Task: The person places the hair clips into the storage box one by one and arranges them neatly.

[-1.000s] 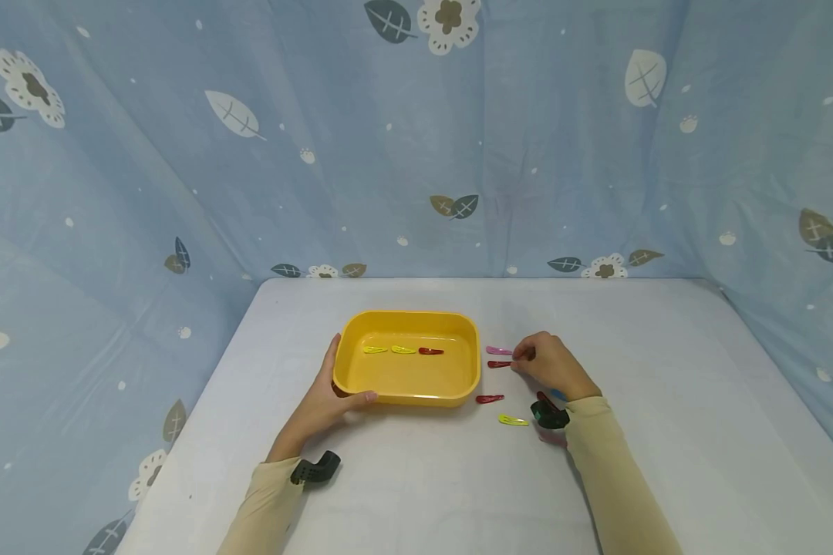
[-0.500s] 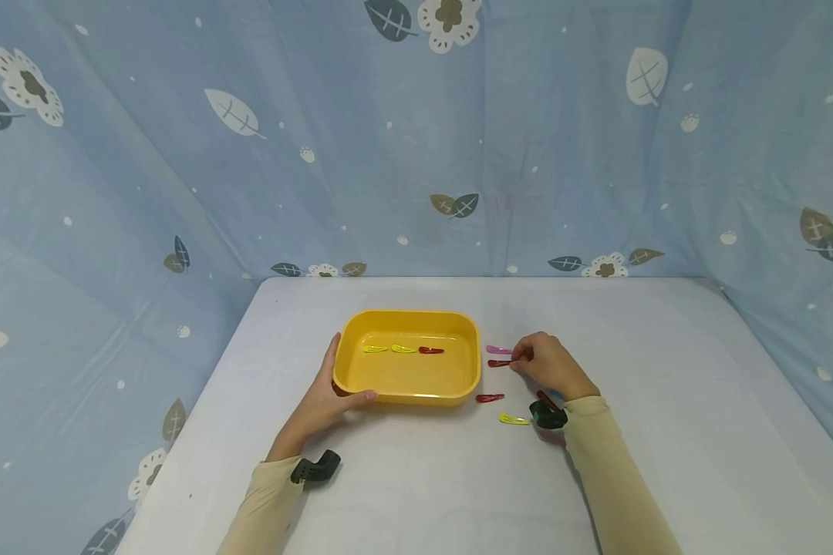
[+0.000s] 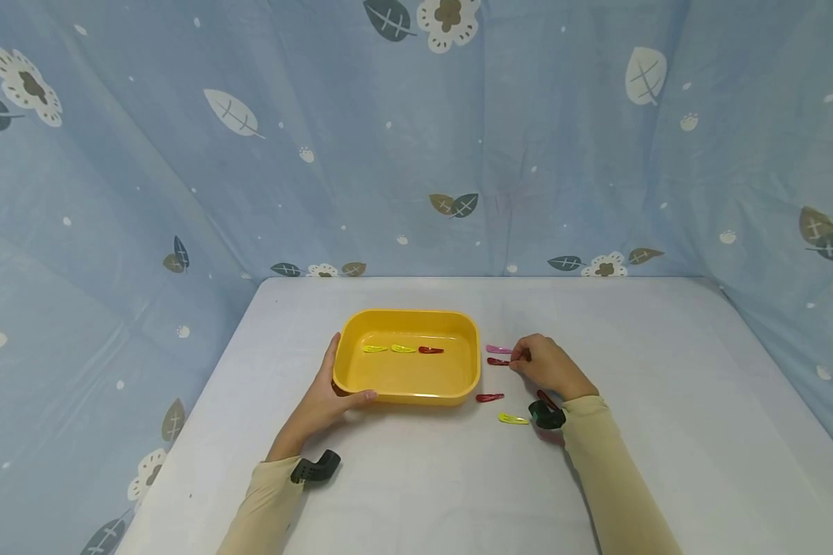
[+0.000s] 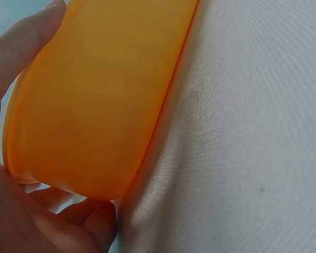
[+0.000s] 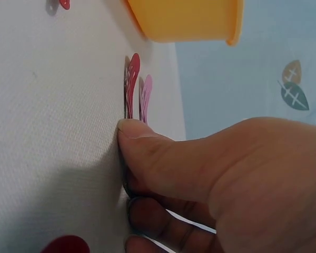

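My left hand (image 3: 322, 405) grips the yellow plastic tub (image 3: 406, 398) at its near left corner, thumb along the front wall and fingers round the left end. Inside the tub, two yellow snap hair clips (image 3: 375, 349) and a red one (image 3: 431, 350) lie in a row. Right of the tub, my right hand (image 3: 550, 367) pinches the end of a red hair clip (image 5: 131, 87) between thumb and fingers, low at the white cloth. Just behind that clip lies a pink hair clip (image 3: 498, 349), its right end close to my fingertips.
Nearer me on the table are another red clip (image 3: 490, 398) and a yellow clip (image 3: 513, 419). One more red clip (image 3: 547, 399) shows partly beside the right wrist's black camera (image 3: 547, 415). A blue leaf-patterned curtain (image 3: 514, 154) stands behind the white tabletop (image 3: 423, 486).
My right hand has shifted very slightly left, still at the red clip. A blue clip that showed by the right wrist is now covered. The left hand and tub stay put.
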The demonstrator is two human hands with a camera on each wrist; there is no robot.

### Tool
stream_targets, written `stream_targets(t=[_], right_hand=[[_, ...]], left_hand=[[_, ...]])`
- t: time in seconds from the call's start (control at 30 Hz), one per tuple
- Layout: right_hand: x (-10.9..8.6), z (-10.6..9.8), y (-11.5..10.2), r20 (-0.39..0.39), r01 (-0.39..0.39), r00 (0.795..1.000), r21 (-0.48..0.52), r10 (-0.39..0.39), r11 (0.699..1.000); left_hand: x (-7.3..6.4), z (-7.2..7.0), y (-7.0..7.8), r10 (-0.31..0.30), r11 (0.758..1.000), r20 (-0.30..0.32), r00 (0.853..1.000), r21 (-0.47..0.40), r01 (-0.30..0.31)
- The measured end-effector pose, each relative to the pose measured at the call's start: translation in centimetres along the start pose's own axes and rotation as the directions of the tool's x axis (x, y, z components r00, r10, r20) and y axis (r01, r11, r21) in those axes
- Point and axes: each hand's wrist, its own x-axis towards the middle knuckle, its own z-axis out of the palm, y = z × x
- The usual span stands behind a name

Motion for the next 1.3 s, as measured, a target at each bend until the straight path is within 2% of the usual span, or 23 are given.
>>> stream_targets(t=[0.37,0.63,0.83,1.07,1.3], right_hand=[[0.0,-0.2,0.1,0.023,-0.027,0.999,-0.003,0.027,1.000],[-0.1,-0.5,0.1,0.014,-0.016,1.000,0.005,0.016,1.000],[-0.4,-1.0,-0.5,0.002,-0.044,0.999,0.014,0.044,0.999],[-0.5,-1.2,-0.7,-0.027,-0.003,1.000,0.014,0.004,1.000],[-0.9,-1.6,-1.2,-0.035,0.000,0.999,0.033,0.002,0.999]], left_hand=[[0.1,0.1,0.0,-0.007,1.000,0.002,1.000,0.007,0.007],[0.1,0.0,0.3,0.000,1.000,0.002,1.000,0.004,0.000],[0.1,0.0,0.4,0.008,1.000,0.004,1.000,0.013,-0.008],[0.1,-0.1,0.4,0.012,1.000,0.006,1.000,-0.004,-0.012],[-0.1,-0.1,0.3,0.006,1.000,0.009,1.000,-0.006,-0.006]])
